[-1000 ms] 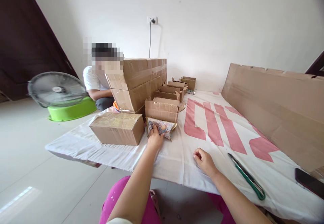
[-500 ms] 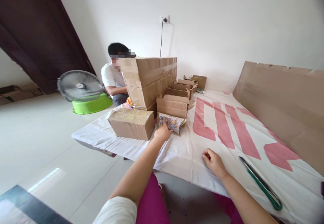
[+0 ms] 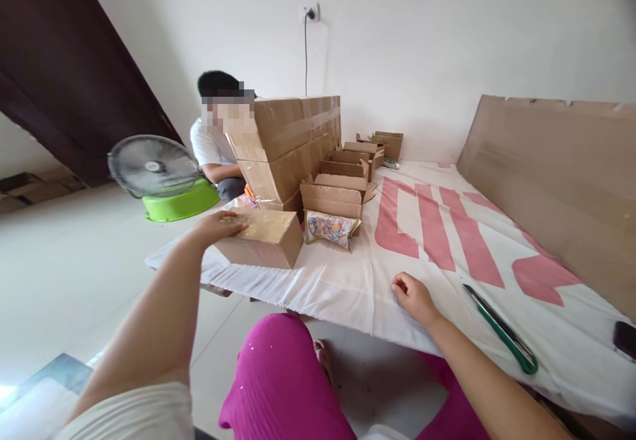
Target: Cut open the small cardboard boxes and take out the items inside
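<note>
My left hand (image 3: 221, 224) rests on the left end of a sealed cardboard box (image 3: 268, 248), its fingers stretched over the taped top. To the right of that box lies a printed packet (image 3: 332, 228), shiny at its ends, against the front of an open cardboard box (image 3: 332, 198). My right hand (image 3: 413, 296) lies on the white cloth near the table's front edge, fingers curled in and nothing showing in them. Right of it is a green utility knife (image 3: 501, 329).
Stacked sealed boxes (image 3: 278, 155) stand behind the near box, with a person (image 3: 216, 145) crouching beyond them. Several open boxes (image 3: 360, 152) run back toward the wall. A cardboard sheet (image 3: 546, 181) leans at the right. On the floor, a fan (image 3: 153, 165) sits by a green basin (image 3: 181, 203).
My left hand has left the packet and moved left onto the sealed box. The packet stays by the open box. My right hand is still curled on the cloth. The view has shifted slightly.
</note>
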`<action>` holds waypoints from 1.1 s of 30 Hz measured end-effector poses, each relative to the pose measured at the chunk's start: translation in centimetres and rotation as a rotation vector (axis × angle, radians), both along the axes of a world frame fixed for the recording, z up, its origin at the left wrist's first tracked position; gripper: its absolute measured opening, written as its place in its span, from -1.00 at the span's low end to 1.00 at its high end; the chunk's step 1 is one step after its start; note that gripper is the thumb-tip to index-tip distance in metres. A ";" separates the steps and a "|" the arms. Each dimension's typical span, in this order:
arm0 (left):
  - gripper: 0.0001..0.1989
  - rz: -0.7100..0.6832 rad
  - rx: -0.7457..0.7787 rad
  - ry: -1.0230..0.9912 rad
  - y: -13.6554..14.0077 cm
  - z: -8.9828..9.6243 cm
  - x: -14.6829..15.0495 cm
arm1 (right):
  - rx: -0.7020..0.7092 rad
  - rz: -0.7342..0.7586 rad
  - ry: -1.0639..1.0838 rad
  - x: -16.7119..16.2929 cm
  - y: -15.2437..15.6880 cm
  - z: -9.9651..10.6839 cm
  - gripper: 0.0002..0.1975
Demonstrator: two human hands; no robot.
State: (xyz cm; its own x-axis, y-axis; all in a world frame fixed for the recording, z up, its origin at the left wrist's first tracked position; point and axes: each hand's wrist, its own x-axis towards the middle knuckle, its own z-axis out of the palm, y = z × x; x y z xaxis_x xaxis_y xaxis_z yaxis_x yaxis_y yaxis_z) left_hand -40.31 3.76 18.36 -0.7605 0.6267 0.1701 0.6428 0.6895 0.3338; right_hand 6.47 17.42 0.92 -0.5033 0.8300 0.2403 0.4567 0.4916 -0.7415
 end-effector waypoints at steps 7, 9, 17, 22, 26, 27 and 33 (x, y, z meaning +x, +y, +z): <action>-0.46 -0.201 -0.195 -0.152 -1.7 0.0 5.4 | -0.064 0.001 0.098 -0.1 -0.4 0.4 -0.87; -0.42 -0.371 -0.187 -0.216 -1.2 -0.3 9.0 | -0.093 0.011 0.148 -0.1 -0.5 0.4 -0.81; -0.47 -0.556 0.036 -0.090 3.1 -3.4 28.4 | -0.166 -0.237 0.389 4.3 1.8 0.8 -0.63; -0.63 -0.632 0.311 -0.170 4.4 -6.0 31.1 | -0.046 -0.354 0.226 12.5 0.9 1.6 -0.69; -0.61 -0.701 0.585 -0.328 5.0 -8.5 30.1 | 0.278 -0.475 -0.264 18.1 -0.8 1.1 -0.66; -0.58 -0.699 0.648 -0.361 5.1 -9.0 30.0 | 0.309 -0.498 -0.367 19.0 -1.1 0.9 -0.63; -0.66 -0.705 0.892 -0.425 6.0 -10.7 30.6 | 0.266 -0.505 -0.598 20.8 -0.8 0.1 -0.61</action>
